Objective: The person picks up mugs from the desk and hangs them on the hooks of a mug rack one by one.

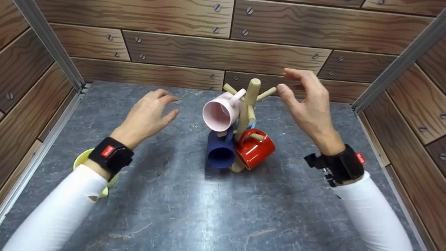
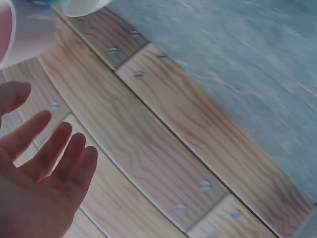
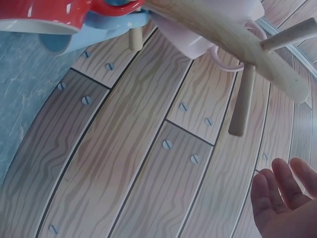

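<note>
A wooden mug tree (image 1: pixel 243 122) stands on the table with mugs hung on its pegs. The pink mug (image 1: pixel 218 113) hangs high on the left, above the dark blue mug (image 1: pixel 220 150). Lower right hangs the red mug (image 1: pixel 257 151); a light blue mug (image 3: pixel 94 32) behind it is mostly hidden in the head view. My left hand (image 1: pixel 144 113) hovers left of the pink mug, fingers loosely bent around nothing. Beside an upper right peg (image 1: pixel 267 93) is my right hand (image 1: pixel 308 101), holding nothing; the right wrist view shows a gap between its fingers and the pegs.
A yellow mug (image 1: pixel 82 158) sits at the left of the grey table (image 1: pixel 167 209), partly hidden under my left wrist. Wood-patterned panels (image 1: pixel 174 48) enclose the back and both sides, with metal rails (image 1: pixel 52 45) at the corners.
</note>
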Tool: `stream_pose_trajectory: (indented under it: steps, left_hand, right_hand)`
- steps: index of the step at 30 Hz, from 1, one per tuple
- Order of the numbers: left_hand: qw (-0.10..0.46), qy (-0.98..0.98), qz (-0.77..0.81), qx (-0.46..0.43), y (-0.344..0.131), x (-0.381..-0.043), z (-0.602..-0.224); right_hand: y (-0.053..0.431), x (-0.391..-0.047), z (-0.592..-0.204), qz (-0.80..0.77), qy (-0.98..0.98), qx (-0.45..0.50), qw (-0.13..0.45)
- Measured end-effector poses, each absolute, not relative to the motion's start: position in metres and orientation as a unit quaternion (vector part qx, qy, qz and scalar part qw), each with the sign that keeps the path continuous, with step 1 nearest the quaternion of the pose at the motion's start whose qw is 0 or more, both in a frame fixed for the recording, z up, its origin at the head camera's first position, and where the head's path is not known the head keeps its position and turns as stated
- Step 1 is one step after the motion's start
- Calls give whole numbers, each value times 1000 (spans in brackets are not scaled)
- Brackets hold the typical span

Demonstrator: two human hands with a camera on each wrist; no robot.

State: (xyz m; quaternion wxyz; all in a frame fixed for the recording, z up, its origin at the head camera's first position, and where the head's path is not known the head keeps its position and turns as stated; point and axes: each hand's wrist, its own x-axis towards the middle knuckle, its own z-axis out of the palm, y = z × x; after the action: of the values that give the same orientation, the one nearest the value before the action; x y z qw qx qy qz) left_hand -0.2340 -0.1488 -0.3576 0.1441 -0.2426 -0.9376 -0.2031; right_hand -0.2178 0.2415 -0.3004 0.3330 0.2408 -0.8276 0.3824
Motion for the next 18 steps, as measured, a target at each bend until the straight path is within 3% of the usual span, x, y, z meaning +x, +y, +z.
stream_pose_trajectory:
  steps: [3, 18]
  left_hand:
    - [118, -949, -187, -225, -168, -230, -365]
    - [-112, -970, -170, -137, -267, -207, -392]
  right_hand:
    - [245, -218, -302, 376, -834, 235, 328]
    - [255, -219, -307, 372, -845, 215, 318]
